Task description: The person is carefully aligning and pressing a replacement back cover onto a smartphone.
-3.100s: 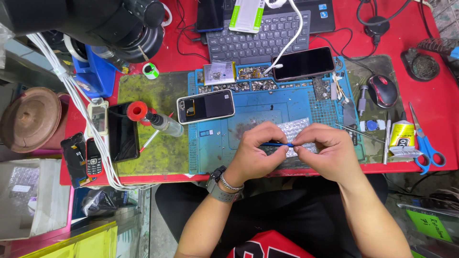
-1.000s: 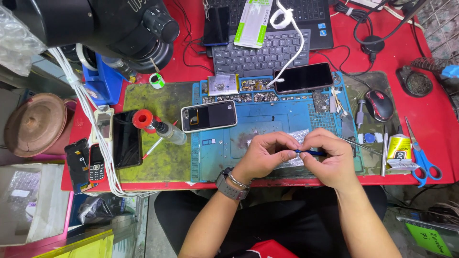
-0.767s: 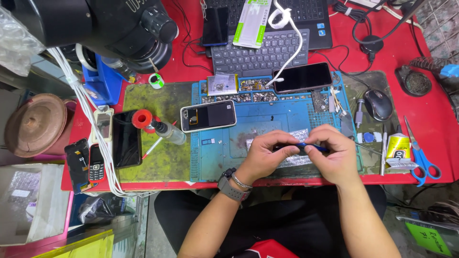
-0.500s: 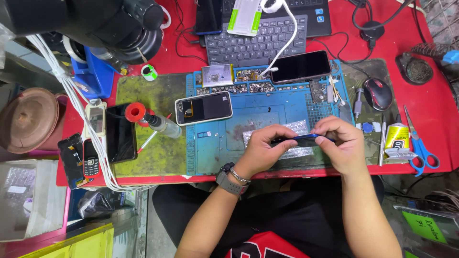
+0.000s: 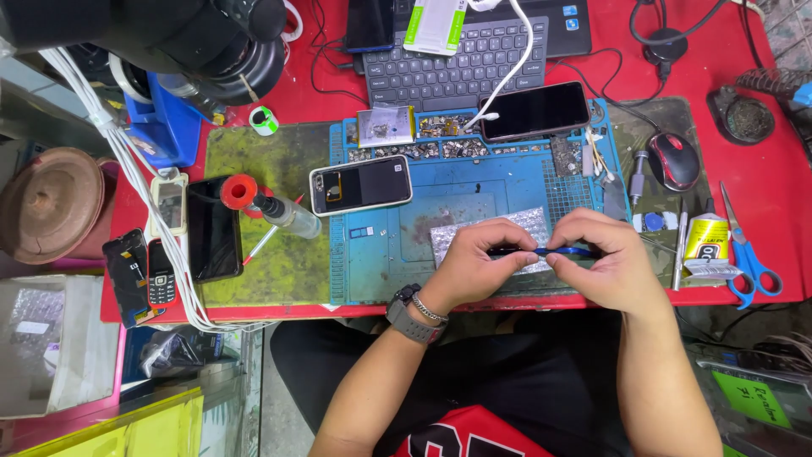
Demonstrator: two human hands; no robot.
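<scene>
My left hand and my right hand meet over the front of a blue repair mat. Together they pinch a thin dark part with a blue strip, held level between the fingertips. Under the hands lies a silvery bubble-wrap pouch. A phone with its screen up rests on the mat to the left of my hands. A second dark phone, plugged into a white cable, lies at the mat's far edge.
A keyboard sits at the back of the red table. A mouse, glue tube and blue scissors lie right. A green mat with a small bottle, phones and white cables lies left.
My hands have drawn slightly apart along the thin blue part, which now shows between the fingertips. The view has shifted a little; nothing else on the table moved.
</scene>
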